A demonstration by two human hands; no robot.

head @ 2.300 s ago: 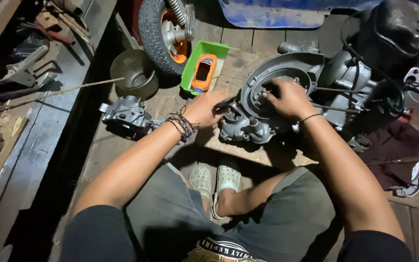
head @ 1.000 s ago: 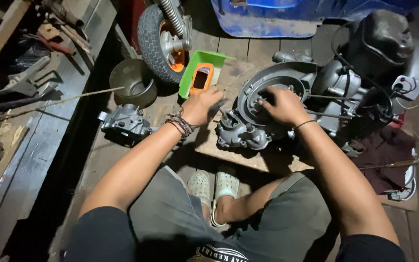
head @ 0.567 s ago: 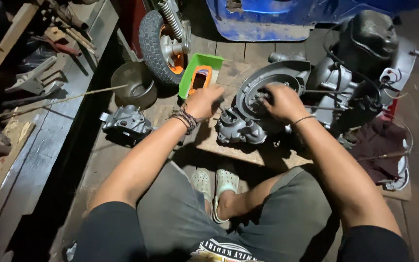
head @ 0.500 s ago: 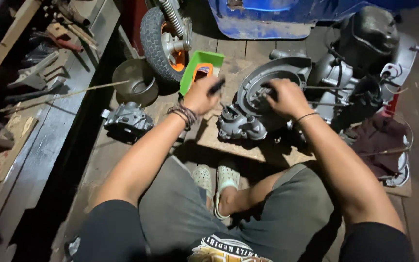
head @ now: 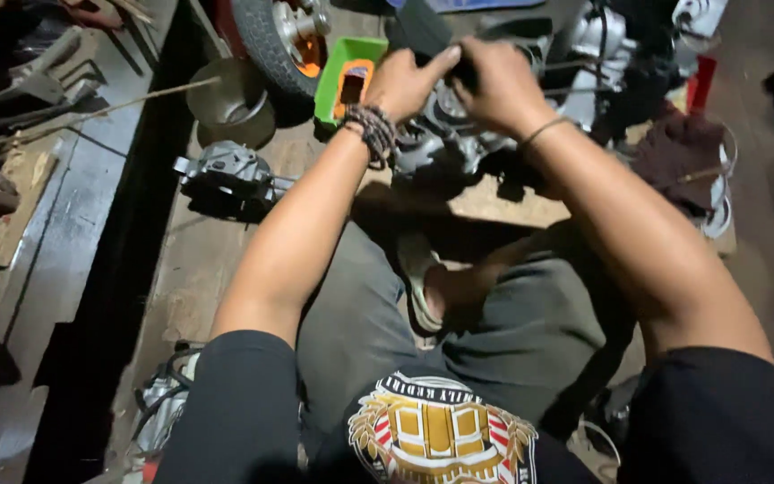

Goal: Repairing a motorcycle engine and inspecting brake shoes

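My left hand, with a beaded bracelet on the wrist, and my right hand, with a thin band, meet over the grey engine case at the top of the view. Both close around a short dark tool between them, and my fingers hide most of it. The engine case rests on a wooden board in front of my crossed legs. A larger engine block stands behind it to the right.
A green tray with an orange item lies left of the hands, beside a small wheel and a metal bowl. A loose grey engine part sits on the floor. Tools lie at far left, a dark red rag at right.
My left hand has moved right from near the green tray to join my right hand over the engine case. The view has come closer and tilted down toward my lap.
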